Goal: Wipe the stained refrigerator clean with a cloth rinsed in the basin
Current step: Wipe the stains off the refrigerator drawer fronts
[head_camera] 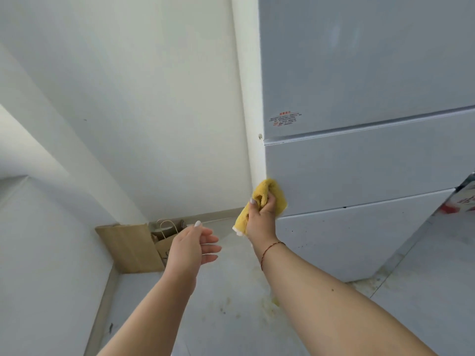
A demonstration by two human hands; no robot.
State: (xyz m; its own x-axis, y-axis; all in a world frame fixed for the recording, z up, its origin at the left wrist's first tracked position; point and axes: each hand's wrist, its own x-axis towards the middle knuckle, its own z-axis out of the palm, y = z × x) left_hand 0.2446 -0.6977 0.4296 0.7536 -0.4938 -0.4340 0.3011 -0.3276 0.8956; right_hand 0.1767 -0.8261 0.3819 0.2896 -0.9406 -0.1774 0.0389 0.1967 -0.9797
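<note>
A tall grey refrigerator [359, 163] with three stacked door panels fills the right half of the view. Small dark specks dot its lowest panel. My right hand [261, 217] grips a bunched yellow cloth [270, 192] and holds it against the left edge of the middle panel. My left hand [194, 246] hovers in the air to the left of the fridge, fingers relaxed and spread, holding nothing. No basin is in view.
White walls enclose the corner on the left. A flat cardboard piece [128, 249] and a brown paper bag [167, 236] lean in the floor corner. The grey floor [231, 304] shows yellowish stains near the fridge's base. A red-and-white object [462, 201] sits at the right edge.
</note>
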